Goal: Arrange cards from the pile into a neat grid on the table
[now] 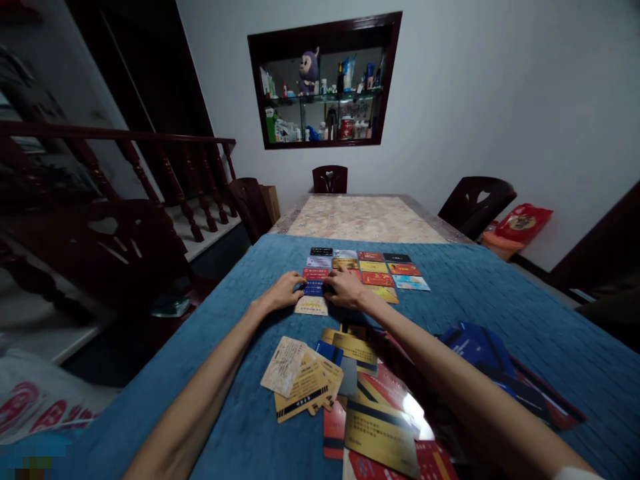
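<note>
Flanking a blue card (313,289) in the head view, the left hand (281,293) and the right hand (345,289) rest low, fingers half bent and partly open, with fingertips at its opposite short edges; whether either actually pinches it, I cannot tell. The card lies flat directly between the hands, a red card (315,273) just beyond it and a cream card (311,307) just on the near side. It should handle as light and thin, stiff but a little springy, with a smooth face likely to slip under a flat fingertip, and hardly fragile; the side edges or corners seem the best hold. Beneath the hands, the blue tablecloth (220,333) looks soft and faintly ribbed, so it should give slightly under a nail. Farther off and to the right hand's side, more rounded rectangles lie in rows, among them a pale blue card (411,283). Nearer than the hands, between the forearms, a loose pile mixes a matte-looking fan of cream-gold cards (305,383) with a metallic gold card (380,433) with a dark stripe.
</note>
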{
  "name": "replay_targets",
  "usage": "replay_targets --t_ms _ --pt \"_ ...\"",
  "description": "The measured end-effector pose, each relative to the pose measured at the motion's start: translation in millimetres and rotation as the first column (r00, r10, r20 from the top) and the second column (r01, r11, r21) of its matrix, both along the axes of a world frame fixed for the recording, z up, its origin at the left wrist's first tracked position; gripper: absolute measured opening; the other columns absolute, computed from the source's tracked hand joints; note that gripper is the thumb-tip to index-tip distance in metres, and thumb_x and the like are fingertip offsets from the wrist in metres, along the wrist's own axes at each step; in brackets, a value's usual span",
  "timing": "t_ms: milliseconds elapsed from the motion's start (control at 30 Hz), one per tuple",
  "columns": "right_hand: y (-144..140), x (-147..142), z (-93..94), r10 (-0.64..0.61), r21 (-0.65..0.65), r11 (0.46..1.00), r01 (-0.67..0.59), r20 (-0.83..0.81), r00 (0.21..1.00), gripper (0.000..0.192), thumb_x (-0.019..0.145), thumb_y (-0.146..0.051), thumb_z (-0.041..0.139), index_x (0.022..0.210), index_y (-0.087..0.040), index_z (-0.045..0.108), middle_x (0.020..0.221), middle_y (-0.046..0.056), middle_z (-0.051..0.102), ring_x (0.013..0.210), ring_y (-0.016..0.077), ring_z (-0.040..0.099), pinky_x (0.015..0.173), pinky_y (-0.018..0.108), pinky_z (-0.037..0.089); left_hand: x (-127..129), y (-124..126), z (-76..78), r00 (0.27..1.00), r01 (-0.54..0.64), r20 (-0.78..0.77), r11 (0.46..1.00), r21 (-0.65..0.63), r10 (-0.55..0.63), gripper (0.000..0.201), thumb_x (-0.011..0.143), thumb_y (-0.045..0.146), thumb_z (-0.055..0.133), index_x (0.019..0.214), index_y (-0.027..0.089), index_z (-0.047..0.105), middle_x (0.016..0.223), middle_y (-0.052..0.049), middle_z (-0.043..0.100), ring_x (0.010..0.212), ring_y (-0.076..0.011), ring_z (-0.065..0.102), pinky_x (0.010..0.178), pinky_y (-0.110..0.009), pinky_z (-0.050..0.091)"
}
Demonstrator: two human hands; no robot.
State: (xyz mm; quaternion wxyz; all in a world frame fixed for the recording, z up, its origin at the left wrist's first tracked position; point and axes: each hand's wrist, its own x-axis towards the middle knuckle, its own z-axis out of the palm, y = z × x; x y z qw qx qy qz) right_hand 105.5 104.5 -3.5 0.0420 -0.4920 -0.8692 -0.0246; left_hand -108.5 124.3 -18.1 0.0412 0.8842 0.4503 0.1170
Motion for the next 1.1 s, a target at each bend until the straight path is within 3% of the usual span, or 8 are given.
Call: replay_targets --t_ms 133,367,600,733,900,1100 --pt "-9.1 1.4 4.3 0.035 0.02 0.999 -0.034 -0.033 0.999 0.032 0.086 -0.028 0.056 0.114 -0.02 0.068 0.118 0.012 0.062 0.111 0.0309 0.045 0.086 0.04 0.04 1.2 -3.2 2.6 1.0 -0.015 0.025 1.0 0.007 0.015 0.031 0.083 0.017 0.055 0.11 0.013 0.07 0.113 -0.013 0.065 0.106 -0.0237 0.061 0.099 -0.033 0.047" --pt "-30.0 -0.9 0.9 0.209 0.066 0.977 -0.201 -0.175 0.962 0.025 0.089 -0.025 0.057 0.11 -0.021 0.07 0.113 0.009 0.066 0.107 0.0283 0.044 0.084 0.04 0.037 -1.6 -9.8 6.4 0.998 -0.054 0.033 0.997 0.061 0.052 0.032 0.083 0.018 0.055 0.111 0.014 0.07 0.111 -0.012 0.065 0.107 -0.0245 0.06 0.098 -0.035 0.047" --pt "-64.0 -15.3 -3.2 0.443 0.086 0.895 -0.438 -0.291 0.848 0.023 0.086 -0.023 0.063 0.107 -0.021 0.069 0.111 0.006 0.068 0.106 0.0241 0.045 0.089 0.04 0.037 1.6 -24.9 13.4 0.996 -0.063 0.065 0.994 0.085 0.057 0.029 0.082 0.016 0.054 0.105 0.014 0.072 0.109 -0.011 0.067 0.103 -0.0233 0.062 0.096 -0.033 0.048" --pt "-88.4 -28.6 -3.3 0.537 0.086 0.84 -0.536 -0.269 0.799 0.027 0.087 -0.029 0.061 0.111 -0.021 0.068 0.117 0.006 0.066 0.109 0.0253 0.044 0.092 0.042 0.037 4.6 -43.7 18.9 0.996 -0.049 0.082 0.995 0.081 0.043 0.027 0.083 0.015 0.054 0.103 0.014 0.072 0.107 -0.01 0.068 0.102 -0.0222 0.062 0.094 -0.032 0.048" --pt "-112.8 -34.7 -2.1 0.551 0.016 0.83 -0.557 -0.172 0.816 0.035 0.085 -0.034 0.061 0.118 -0.022 0.063 0.123 0.006 0.064 0.118 0.0315 0.039 0.094 0.048 0.036 5.3 -69.5 21.0 0.993 -0.053 0.106 0.997 0.055 0.047 0.026 0.085 0.014 0.052 0.104 0.014 0.071 0.107 -0.01 0.067 0.101 -0.0213 0.062 0.093 -0.032 0.048" --pt "-125.7 -23.5 -1.1 0.463 -0.001 0.883 -0.469 -0.147 0.874 0.029 0.088 -0.034 0.059 0.114 -0.023 0.063 0.117 0.009 0.064 0.118 0.0314 0.039 0.093 0.05 0.035 7.0 -92.1 16.5 0.989 -0.046 0.144 0.999 0.003 0.045 0.025 0.087 0.013 0.05 0.103 0.012 0.07 0.108 -0.011 0.066 0.103 -0.0222 0.06 0.094 -0.034 0.047"
